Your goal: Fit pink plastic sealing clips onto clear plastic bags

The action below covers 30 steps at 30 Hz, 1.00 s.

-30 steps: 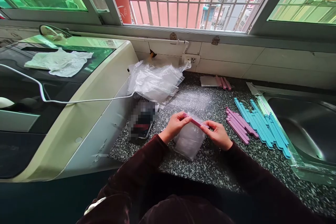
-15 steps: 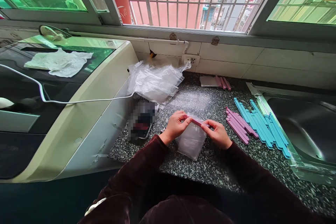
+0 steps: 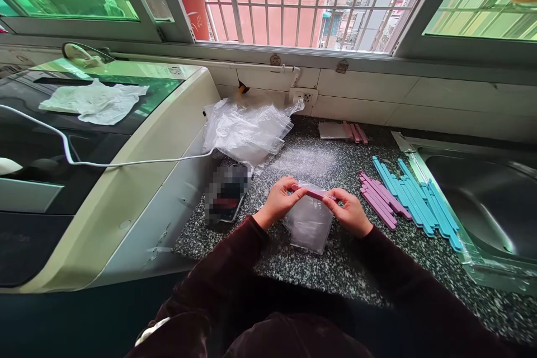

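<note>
from the head view, i'm seeing a pink stick (image 3: 312,193) being held well to the left of the sink (image 3: 470,201), its long axis running roughly toward the sink and its sink-side end dipping a little nearer the person. the left hand (image 3: 278,202) is pinching the end farther from the sink and the right hand (image 3: 349,213) the end nearer it, so the stick is spanning straight between both grips, neither hand sitting closer. the thumbs are pressing on the body side while the fingers are curling behind, the forearms reaching in from below. clear plastic (image 3: 310,229) is lying beneath; i can't tell whether the stick is touching it. loose pink sticks (image 3: 381,201) are lying between the right hand and the sink, blue sticks (image 3: 419,198) closer to the sink.
</note>
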{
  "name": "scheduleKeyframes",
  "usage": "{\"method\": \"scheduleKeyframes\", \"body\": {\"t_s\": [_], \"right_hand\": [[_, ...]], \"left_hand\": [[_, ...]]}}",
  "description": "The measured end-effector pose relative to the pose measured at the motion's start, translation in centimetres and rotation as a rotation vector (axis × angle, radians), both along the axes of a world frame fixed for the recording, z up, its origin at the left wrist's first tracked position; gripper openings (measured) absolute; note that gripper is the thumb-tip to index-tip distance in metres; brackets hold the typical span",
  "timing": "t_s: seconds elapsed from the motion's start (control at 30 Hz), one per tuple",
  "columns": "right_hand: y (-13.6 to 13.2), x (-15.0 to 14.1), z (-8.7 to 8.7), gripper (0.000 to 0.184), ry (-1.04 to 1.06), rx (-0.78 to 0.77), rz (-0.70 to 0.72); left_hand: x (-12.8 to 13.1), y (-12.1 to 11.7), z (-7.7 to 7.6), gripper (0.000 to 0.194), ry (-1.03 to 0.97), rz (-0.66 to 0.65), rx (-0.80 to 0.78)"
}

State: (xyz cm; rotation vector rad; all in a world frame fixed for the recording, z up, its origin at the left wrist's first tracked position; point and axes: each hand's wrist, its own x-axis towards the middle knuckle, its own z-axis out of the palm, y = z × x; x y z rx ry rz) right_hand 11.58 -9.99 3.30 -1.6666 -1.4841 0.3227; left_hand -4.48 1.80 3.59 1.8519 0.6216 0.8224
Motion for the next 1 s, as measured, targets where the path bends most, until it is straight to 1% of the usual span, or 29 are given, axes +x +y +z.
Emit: {"method": "scheduleKeyframes", "body": {"t_s": [0.13, 0.2, 0.33, 0.43, 0.57, 0.63, 0.67, 0.77, 0.8, 0.83, 0.9, 1.0], "right_hand": [[0.0, 0.5, 0.4, 0.03, 0.079, 0.037, -0.033], [-0.1, 0.9, 0.6, 0.031, 0.129, 0.051, -0.067], [-0.1, 1.7, 1.2, 0.032, 0.174, 0.052, -0.115], [-0.2, 1.8, 1.4, 0.033, 0.173, 0.054, -0.118], [-0.2, 1.9, 1.4, 0.032, 0.161, 0.061, -0.125], [-0.2, 2.0, 1.3, 0.032, 0.159, 0.051, -0.119], [-0.2, 2.0, 1.3, 0.033, 0.161, 0.039, -0.105], [-0.1, 1.8, 1.3, 0.034, 0.152, -0.023, -0.026], [-0.1, 1.6, 1.3, 0.034, 0.143, -0.041, 0.001], [-0.1, 1.4, 1.2, 0.035, 0.135, -0.055, 0.023], [-0.1, 0.9, 1.1, 0.037, 0.141, -0.073, 0.04], [0.1, 0.6, 0.6, 0.039, 0.239, -0.102, 0.02]], "left_hand": [[0.0, -0.1, 0.1, 0.036, 0.074, -0.204, -0.252], [0.1, -0.2, 0.0, 0.04, 0.126, -0.279, -0.316], [0.1, -0.4, -0.2, 0.045, 0.192, -0.333, -0.317], [0.1, -0.3, -0.3, 0.046, 0.22, -0.355, -0.305], [0.0, -0.3, -0.4, 0.048, 0.259, -0.423, -0.342], [0.0, -0.2, -0.3, 0.046, 0.243, -0.404, -0.326], [0.0, -0.1, -0.2, 0.043, 0.214, -0.357, -0.301], [-0.1, 0.1, 0.2, 0.036, 0.086, -0.157, -0.204], [-0.1, 0.1, 0.3, 0.034, 0.054, -0.116, -0.178], [-0.1, 0.2, 0.4, 0.031, 0.035, -0.1, -0.157], [0.0, 0.2, 0.3, 0.026, 0.013, -0.108, -0.127], [0.0, 0.2, 0.0, 0.033, -0.06, -0.087, -0.148]]}}
